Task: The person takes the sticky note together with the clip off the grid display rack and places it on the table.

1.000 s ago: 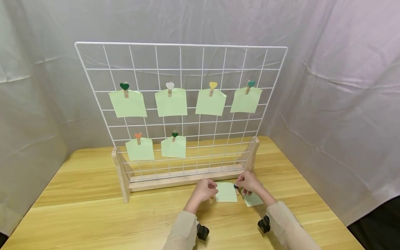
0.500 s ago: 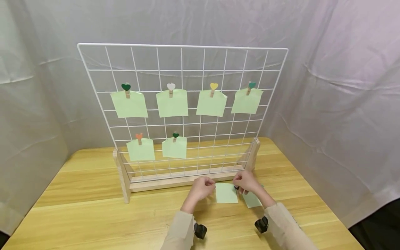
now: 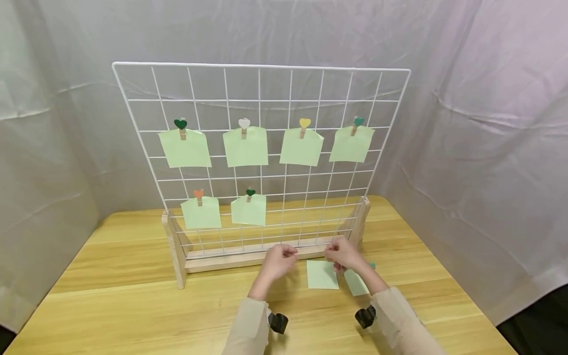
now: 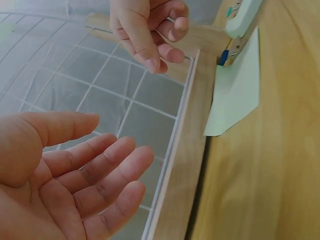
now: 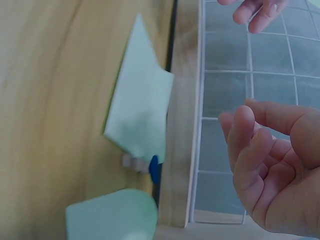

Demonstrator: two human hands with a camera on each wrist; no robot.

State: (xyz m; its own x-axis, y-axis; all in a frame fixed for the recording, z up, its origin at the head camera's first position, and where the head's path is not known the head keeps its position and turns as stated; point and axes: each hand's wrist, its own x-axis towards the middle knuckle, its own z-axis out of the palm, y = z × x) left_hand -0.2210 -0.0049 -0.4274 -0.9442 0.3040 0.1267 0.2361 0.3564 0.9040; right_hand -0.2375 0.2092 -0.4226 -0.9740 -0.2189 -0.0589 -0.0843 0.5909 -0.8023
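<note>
- Spreading beneath everything is the wood-grained counter (image 3: pixel 111 296); hours here are read from the head view, 12 at the far side.
- The white wire grid (image 3: pixel 261 66) rises toward 12 in its wooden stand (image 3: pixel 239 262), carrying six hung notes (image 3: pixel 246 148): four above, two below toward the grid's 7 o'clock.
- The left hand (image 3: pixel 278 262) is raised before the stand, palm up, fingers released and holding nothing.
- The right hand (image 3: pixel 344 254) is raised too; its fingers are loosely bent, with nothing seen in them.
- The loose note (image 3: pixel 322 275) lies just in front of the stand: 4 o'clock from the left hand, about 8 from the right, which is nearer. Almost square, it has no clear long axis.
- A second note (image 3: pixel 355 282) lies at the right hand's 5 o'clock, partly hidden by the forearm.
- Smallest, the blue-hearted clip (image 5: pixel 155 169) sits by the loose note's 3 o'clock edge, below the right fingers, long axis roughly square to the stand, heart toward 12.
</note>
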